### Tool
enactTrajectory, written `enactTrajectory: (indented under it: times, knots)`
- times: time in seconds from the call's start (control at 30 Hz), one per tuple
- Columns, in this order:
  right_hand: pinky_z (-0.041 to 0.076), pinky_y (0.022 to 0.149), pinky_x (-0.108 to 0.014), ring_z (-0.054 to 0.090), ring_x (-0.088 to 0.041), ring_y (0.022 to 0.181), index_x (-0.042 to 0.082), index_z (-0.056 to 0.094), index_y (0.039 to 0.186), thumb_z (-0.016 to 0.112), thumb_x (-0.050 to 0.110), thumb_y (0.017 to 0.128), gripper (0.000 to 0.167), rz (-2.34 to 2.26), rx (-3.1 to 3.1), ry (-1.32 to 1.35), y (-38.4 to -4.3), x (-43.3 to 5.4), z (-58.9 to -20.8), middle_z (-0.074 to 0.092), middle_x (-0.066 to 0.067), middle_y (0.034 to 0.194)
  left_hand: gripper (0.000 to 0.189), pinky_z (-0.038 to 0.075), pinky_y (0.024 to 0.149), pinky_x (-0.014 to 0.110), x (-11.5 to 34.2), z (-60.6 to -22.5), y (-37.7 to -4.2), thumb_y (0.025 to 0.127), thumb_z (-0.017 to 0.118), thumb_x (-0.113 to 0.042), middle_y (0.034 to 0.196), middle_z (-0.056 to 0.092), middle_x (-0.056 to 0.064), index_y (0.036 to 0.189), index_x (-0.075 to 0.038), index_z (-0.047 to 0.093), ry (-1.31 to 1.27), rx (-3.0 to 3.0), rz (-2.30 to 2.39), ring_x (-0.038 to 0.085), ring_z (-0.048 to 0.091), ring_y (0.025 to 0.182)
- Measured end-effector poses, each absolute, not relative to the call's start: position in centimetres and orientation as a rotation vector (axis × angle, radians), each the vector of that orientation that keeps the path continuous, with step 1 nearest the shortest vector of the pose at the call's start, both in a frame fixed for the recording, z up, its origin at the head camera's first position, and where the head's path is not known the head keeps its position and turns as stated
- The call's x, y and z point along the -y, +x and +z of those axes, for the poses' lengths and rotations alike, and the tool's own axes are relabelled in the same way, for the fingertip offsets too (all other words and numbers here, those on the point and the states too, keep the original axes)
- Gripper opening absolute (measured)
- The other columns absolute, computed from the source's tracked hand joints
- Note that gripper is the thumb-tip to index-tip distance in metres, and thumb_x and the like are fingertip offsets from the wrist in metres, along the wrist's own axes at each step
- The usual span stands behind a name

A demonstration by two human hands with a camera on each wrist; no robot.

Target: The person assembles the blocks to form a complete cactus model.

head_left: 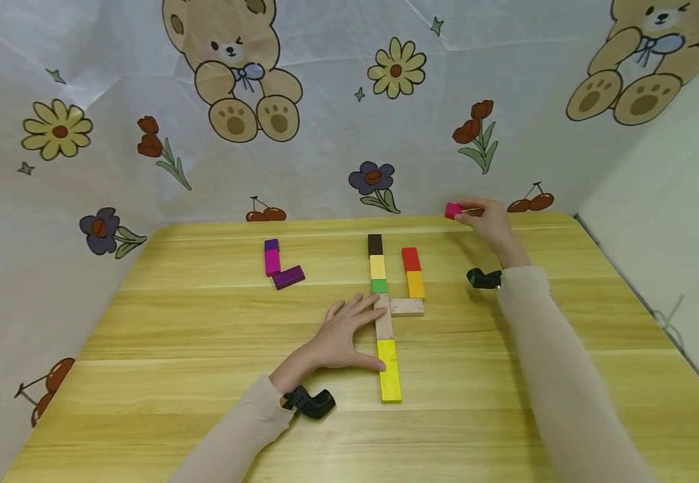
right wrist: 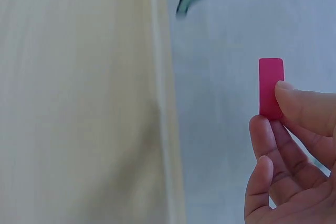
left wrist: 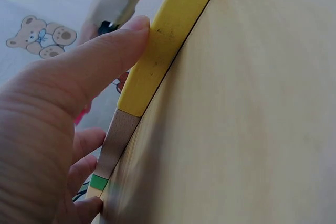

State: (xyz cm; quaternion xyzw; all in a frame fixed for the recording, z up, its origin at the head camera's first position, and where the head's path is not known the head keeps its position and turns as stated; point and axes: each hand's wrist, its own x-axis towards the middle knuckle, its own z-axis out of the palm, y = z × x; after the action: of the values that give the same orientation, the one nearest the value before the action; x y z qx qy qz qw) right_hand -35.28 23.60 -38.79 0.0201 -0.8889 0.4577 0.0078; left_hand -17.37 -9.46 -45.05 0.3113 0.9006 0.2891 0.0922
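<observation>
My right hand [head_left: 490,223] pinches a small pink block [right wrist: 271,88] between thumb and fingers, raised over the table's far edge. My left hand [head_left: 342,337] is spread beside a straight column of blocks laid flat. Its thumb touches the yellow block [head_left: 389,372] at the near end, while the fingertips lie at the plain wood block [head_left: 384,322]. Farther up that column come a green block [head_left: 380,286], a pale yellow one [head_left: 377,267] and a black one [head_left: 375,244]. From its right side a second plain block [head_left: 407,307] sticks out, with an orange block [head_left: 415,284] and a red block [head_left: 410,258] above.
Left of the column lie a dark purple block [head_left: 272,245], a magenta block [head_left: 272,263] and a tilted purple block [head_left: 289,277]. Behind the wooden table [head_left: 174,322] hangs a white cloth [head_left: 325,80] printed with bears and flowers. A pale wall stands at the right.
</observation>
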Motion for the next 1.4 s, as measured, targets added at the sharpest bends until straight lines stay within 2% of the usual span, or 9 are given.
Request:
enactTrajectory:
  times: [0.13, 0.4, 0.57, 1.0, 1.4]
  knots:
    - [0.047, 0.100, -0.044, 0.053, -0.034, 0.116, 0.005, 0.057, 0.136, 0.061, 0.014, 0.097, 0.041, 1.450, 2.776, 0.103, -36.3, -19.6, -38.5, 0.055, -0.020, 0.135, 0.098, 0.003, 0.121, 0.056, 9.5, -45.1, -17.4, 0.072, 0.080, -0.054, 0.165, 0.016, -0.001, 0.152, -0.020, 0.037, 0.930, -2.671, 0.864, 0.030, 0.008, 0.153]
    - [0.050, 0.097, -0.043, 0.057, -0.032, 0.114, 0.006, 0.061, 0.132, 0.065, 0.013, 0.095, 0.038, 1.499, 2.786, 0.221, -37.1, -13.2, -38.5, 0.059, -0.017, 0.130, 0.098, 0.003, 0.121, 0.055, 9.6, -45.1, -17.4, 0.072, 0.080, -0.056, 0.165, 0.015, -0.004, 0.153, -0.022, 0.036, 0.926, -2.673, 0.851, 0.028, 0.007, 0.153]
    - [0.051, 0.096, -0.043, 0.058, -0.034, 0.113, 0.001, 0.063, 0.128, 0.064, 0.009, 0.094, 0.035, 1.462, 2.802, 0.306, -37.6, -10.9, -39.0, 0.060, -0.020, 0.129, 0.098, 0.004, 0.121, 0.056, 9.5, -45.3, -17.5, 0.072, 0.080, -0.056, 0.165, 0.015, -0.004, 0.153, -0.022, 0.036, 0.932, -2.679, 0.844, 0.029, 0.007, 0.153]
    - [0.052, 0.095, -0.043, 0.062, -0.036, 0.111, -0.004, 0.065, 0.122, 0.065, 0.001, 0.090, 0.033, 1.441, 2.869, 0.346, -38.4, -9.4, -40.7, 0.063, -0.023, 0.124, 0.097, 0.004, 0.121, 0.055, 9.6, -45.3, -17.6, 0.071, 0.080, -0.057, 0.165, 0.016, -0.005, 0.153, -0.025, 0.036, 0.926, -2.682, 0.842, 0.027, 0.008, 0.153]
    - [0.052, 0.090, -0.040, 0.059, -0.033, 0.109, -0.001, 0.065, 0.123, 0.066, 0.005, 0.090, 0.033, 1.341, 2.969, 0.302, -38.5, -9.0, -41.4, 0.063, -0.021, 0.125, 0.097, 0.005, 0.120, 0.055, 9.6, -45.2, -17.6, 0.071, 0.081, -0.055, 0.164, 0.018, -0.002, 0.152, -0.023, 0.037, 0.939, -2.677, 0.863, 0.028, 0.008, 0.153]
